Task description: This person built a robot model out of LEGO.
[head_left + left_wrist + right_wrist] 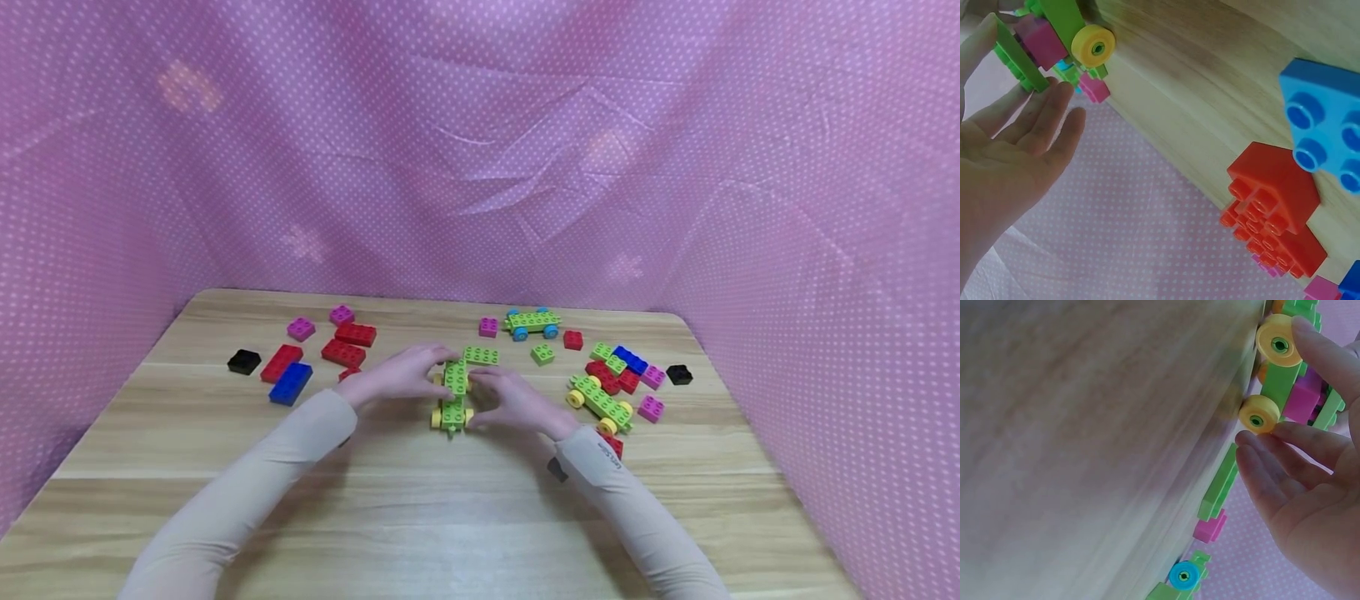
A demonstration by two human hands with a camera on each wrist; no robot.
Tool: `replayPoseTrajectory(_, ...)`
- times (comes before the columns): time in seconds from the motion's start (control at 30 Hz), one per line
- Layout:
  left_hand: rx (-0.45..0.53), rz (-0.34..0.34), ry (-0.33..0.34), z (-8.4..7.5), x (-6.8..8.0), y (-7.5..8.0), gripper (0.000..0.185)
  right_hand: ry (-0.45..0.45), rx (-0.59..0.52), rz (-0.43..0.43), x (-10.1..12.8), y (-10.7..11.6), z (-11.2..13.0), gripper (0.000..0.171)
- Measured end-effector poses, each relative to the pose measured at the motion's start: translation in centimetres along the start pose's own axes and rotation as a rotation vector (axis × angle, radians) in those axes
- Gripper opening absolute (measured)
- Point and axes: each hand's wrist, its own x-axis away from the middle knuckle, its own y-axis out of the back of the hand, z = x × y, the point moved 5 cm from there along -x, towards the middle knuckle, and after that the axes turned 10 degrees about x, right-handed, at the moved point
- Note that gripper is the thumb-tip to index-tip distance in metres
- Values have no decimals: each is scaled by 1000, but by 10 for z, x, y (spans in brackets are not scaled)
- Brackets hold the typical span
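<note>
In the head view a lime-green car base (452, 417) with yellow wheels stands on the table between both hands. Above it is a lime-green building brick (455, 377); the wrist views show a magenta brick (1305, 395) between the two. My left hand (408, 372) pinches the upper green brick (1017, 57), thumb at one end and fingertips at the other. From the right side, my right hand (517, 402) grips the base by its wheels, with the thumb on one yellow wheel (1279, 342) and fingertips at another yellow wheel (1259, 415).
A green brick (482, 356) lies just beyond the hands, and a blue-wheeled car base (532, 322) behind it. Rightward are a second yellow-wheeled base (602, 403) and several mixed bricks. Red bricks (343, 352), a blue brick (291, 384) and a black brick (243, 362) lie leftward.
</note>
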Motion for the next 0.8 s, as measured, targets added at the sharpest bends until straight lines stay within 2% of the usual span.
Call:
replayPoseTrajectory(0.23, 5, -13, 29, 2, 0, 1, 69, -7, -5, -1, 1, 1, 1, 87)
replayPoseTrajectory(0.57, -25, -22, 28, 0, 0, -1, 71, -5, -12, -4, 1, 1, 2, 87)
replayPoseTrajectory(0.8, -30, -27, 60, 1, -1, -1, 72, 4, -11, -14, 1, 1, 1, 85)
